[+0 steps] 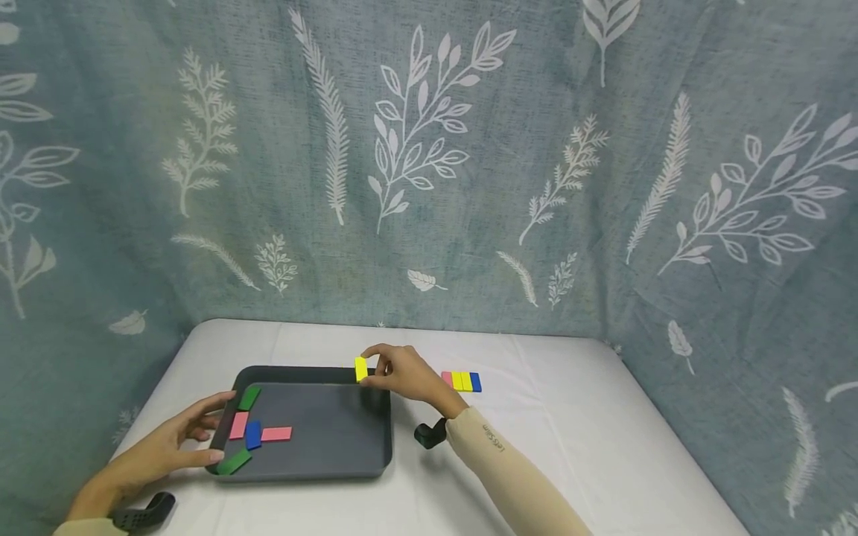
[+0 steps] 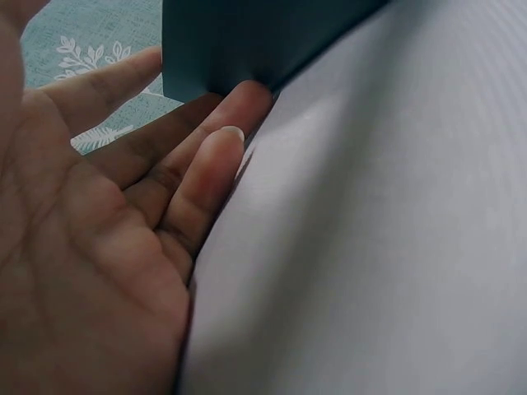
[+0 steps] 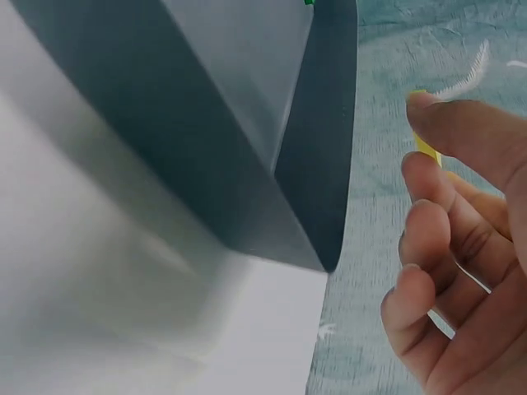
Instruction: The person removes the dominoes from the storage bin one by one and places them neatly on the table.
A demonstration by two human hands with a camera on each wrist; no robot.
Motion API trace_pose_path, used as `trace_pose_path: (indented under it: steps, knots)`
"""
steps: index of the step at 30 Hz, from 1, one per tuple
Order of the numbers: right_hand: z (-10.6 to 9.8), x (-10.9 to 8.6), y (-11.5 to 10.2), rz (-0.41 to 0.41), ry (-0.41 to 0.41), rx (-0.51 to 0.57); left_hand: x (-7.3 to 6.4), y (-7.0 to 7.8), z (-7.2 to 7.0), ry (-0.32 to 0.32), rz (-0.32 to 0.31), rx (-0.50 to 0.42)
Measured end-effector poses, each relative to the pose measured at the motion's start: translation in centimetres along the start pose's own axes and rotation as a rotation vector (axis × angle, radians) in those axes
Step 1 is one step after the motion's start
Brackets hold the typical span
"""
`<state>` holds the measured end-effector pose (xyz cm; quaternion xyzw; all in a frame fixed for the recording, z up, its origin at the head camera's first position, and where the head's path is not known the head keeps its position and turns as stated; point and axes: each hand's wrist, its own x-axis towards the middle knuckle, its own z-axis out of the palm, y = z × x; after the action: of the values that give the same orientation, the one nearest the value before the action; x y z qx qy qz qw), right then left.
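My right hand (image 1: 404,371) pinches a yellow domino-like block (image 1: 361,369) between thumb and fingertips, over the far right part of a dark grey baking tray (image 1: 335,424). In the right wrist view, the thumb and forefinger grip the block (image 3: 427,149) beside the tray's corner (image 3: 317,222). My left hand (image 1: 167,441) rests at the tray's left side, fingers and thumb spread along the rim. From the left wrist, its fingertips touch the tray's outer wall (image 2: 239,49). Along the tray's left end lie two green blocks (image 1: 249,397), two pink blocks (image 1: 277,434) and a blue block (image 1: 252,435).
Right of the tray, a short row on the white-covered table (image 1: 550,432) has a pink block (image 1: 446,377), two yellow blocks (image 1: 461,381) and a blue block (image 1: 476,382). A leaf-patterned curtain (image 1: 429,164) surrounds the table's back and sides.
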<state>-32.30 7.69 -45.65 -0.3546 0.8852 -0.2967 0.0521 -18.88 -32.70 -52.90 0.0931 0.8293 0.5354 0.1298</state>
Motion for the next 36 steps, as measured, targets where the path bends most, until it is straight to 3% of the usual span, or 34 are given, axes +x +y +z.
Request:
trace_pose_path:
  steps: [7,27,36]
  knots:
    - [-0.7,-1.1,1.6,-0.03,0.025,-0.005,0.0,-0.1,0.1,0.002,-0.029,0.003]
    - [-2.9,-4.8,5.4,0.079,0.079,0.0,-0.2,0.2,0.3,-0.001,-0.02,-0.021]
    - [-4.0,-6.8,7.1,0.109,0.108,0.009,0.0,0.5,0.2,0.005,-0.029,0.012]
